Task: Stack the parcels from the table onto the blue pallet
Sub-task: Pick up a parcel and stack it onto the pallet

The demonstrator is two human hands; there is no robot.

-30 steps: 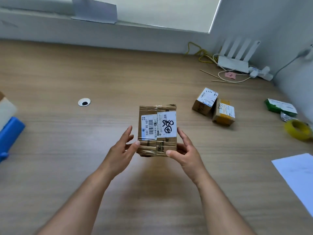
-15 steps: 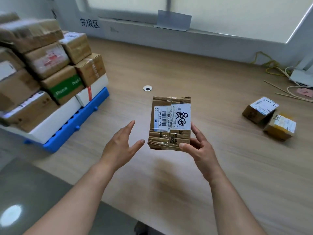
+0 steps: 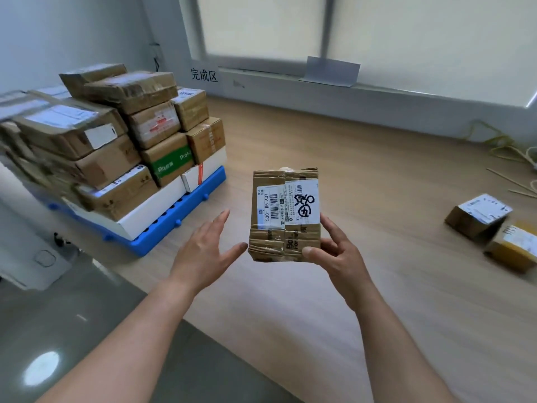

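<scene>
Right hand (image 3: pixel 337 257) grips the parcel (image 3: pixel 286 216) from its right side, thumb on the front lower corner, fingers behind, holding it up above the table (image 3: pixel 377 286) with the label facing the camera. Left hand (image 3: pixel 203 257) is spread flat with straight fingers, thumb tip just beside the parcel's lower left corner, holding nothing. Pallet (image 3: pixel 180 210) sits at the table's left end under a stack (image 3: pixel 116 141) of parcels; two small boxes (image 3: pixel 494 228) lie far right.
</scene>
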